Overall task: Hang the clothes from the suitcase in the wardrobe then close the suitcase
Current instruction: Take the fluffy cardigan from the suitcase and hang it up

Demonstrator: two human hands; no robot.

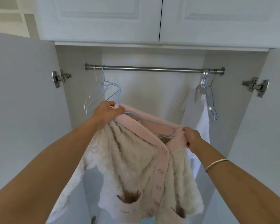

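Cardigan's not on the rail [152, 69] yet. The fluffy cream cardigan [132, 159] with pink trim sits on a blue wire hanger [119, 96], held up in front of the open wardrobe. The left hand [107, 110] grips collar and hanger neck, and the right hand [191, 136] pinches the pink collar's other side.

Fluffy cream cardigan [136, 159], pink ribbed trim, buttoned, blue wire hanger [152, 120] in its neck, below the wardrobe rail [152, 69]
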